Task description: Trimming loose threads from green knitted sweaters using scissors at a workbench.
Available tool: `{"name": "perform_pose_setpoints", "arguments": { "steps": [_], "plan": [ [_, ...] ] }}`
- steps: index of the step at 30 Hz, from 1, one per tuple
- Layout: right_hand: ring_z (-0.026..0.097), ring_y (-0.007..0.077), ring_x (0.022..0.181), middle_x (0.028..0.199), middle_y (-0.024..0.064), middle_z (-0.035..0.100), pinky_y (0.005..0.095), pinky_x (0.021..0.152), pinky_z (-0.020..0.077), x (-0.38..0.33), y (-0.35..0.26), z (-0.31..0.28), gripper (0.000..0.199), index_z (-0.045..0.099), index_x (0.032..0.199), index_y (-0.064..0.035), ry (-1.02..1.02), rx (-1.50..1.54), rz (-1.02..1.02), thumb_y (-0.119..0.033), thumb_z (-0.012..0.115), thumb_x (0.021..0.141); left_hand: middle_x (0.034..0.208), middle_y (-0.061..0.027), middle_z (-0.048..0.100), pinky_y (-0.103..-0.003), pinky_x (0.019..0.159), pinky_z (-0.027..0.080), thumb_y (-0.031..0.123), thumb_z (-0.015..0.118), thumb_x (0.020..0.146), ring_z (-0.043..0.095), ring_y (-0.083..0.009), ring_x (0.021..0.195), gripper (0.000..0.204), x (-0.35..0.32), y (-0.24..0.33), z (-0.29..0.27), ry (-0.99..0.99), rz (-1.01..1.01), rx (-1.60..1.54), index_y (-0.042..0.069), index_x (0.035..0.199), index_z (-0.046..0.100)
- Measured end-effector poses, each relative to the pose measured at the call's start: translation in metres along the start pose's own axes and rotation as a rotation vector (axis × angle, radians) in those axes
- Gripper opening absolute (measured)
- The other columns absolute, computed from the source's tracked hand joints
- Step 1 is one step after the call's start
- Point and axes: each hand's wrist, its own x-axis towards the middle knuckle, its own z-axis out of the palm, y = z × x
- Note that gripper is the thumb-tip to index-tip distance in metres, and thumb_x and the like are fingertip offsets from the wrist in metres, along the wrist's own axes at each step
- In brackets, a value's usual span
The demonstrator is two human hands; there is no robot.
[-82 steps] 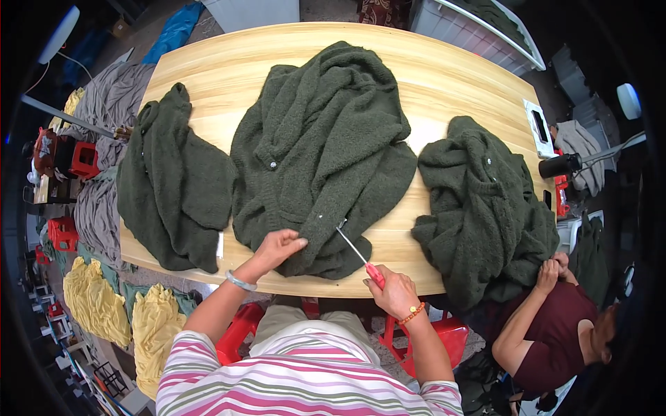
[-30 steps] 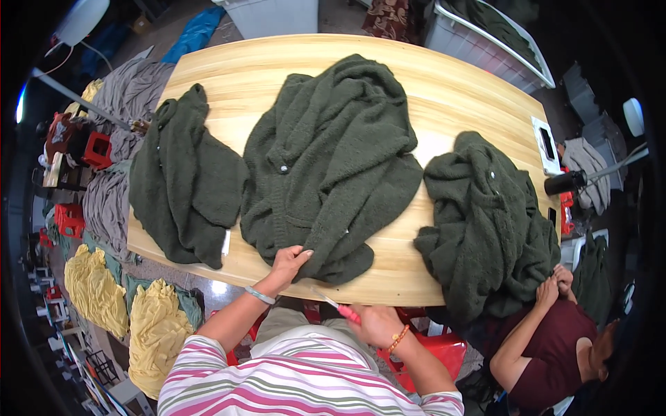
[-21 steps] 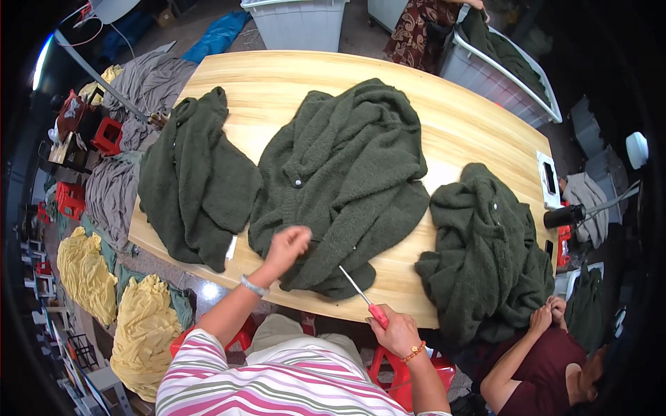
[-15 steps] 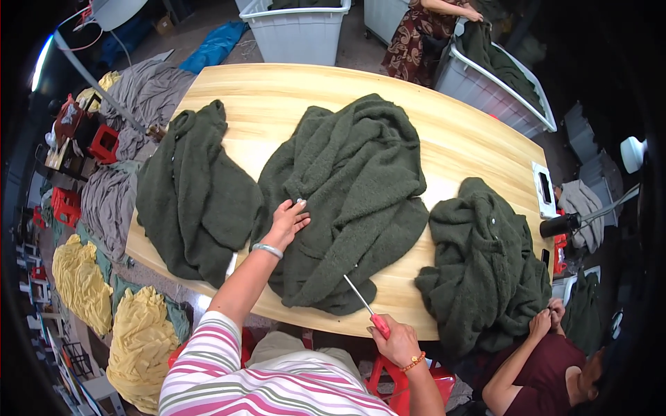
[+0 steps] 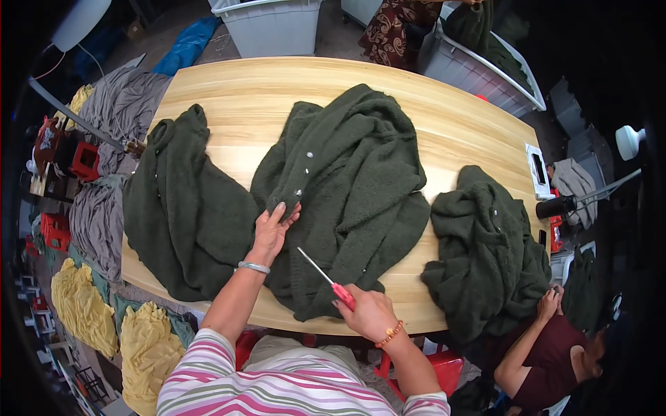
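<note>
A dark green fuzzy jacket (image 5: 374,159) lies rumpled in the middle of the table, several small shiny buttons along one edge. My left hand (image 5: 272,232) pinches that edge near its lower end, thumb on top. In my right hand (image 5: 371,315) is a screwdriver-like tool (image 5: 341,292) with a red handle and a thin metal shaft. Its tip points up and left over the jacket, a short way below my left hand; whether it touches the cloth is hard to tell.
Dark green garments flank the jacket, a left one (image 5: 184,208) and a right one (image 5: 485,256). Beyond the wooden table (image 5: 257,83) stand grey bins (image 5: 270,28). A co-worker (image 5: 548,353) sits at the lower right. Yellow cloth (image 5: 149,353) is heaped at left.
My left hand has moved slightly left and turned the jacket's edge up, baring more buttons. My right hand has brought the tool up and left, closer to it.
</note>
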Motion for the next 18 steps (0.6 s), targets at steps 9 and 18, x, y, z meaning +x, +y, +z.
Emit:
{"name": "perform_pose_setpoints", "arguments": {
  "steps": [9, 18],
  "plan": [
    [0.065, 0.0407, 0.075, 0.074, 0.0201, 0.066, 0.0502, 0.068, 0.0508, 0.056, -0.024, 0.022, 0.028, 0.062, 0.101, -0.009, -0.02, -0.067, -0.059, -0.033, 0.063, 0.087, 0.123, -0.0168, 0.061, -0.04, 0.095, 0.05, 0.023, 0.05, 0.101, 0.061, -0.0285, 0.111, 0.036, -0.011, 0.022, -0.026, -0.081, -0.056, -0.058, -0.002, 0.126, 0.052],
    [0.064, 0.042, 0.077, 0.075, 0.0191, 0.066, 0.0507, 0.069, 0.0499, 0.072, -0.023, 0.026, 0.026, 0.062, 0.102, -0.0111, 0.003, -0.006, -0.008, -0.033, 0.063, 0.088, 0.13, -0.0108, 0.055, -0.036, 0.083, 0.053, 0.025, 0.058, 0.097, 0.062, -0.0258, 0.103, 0.032, 0.016, -0.007, -0.041, -0.012, -0.057, -0.498, 0.009, 0.124, 0.055]
  ]
}}
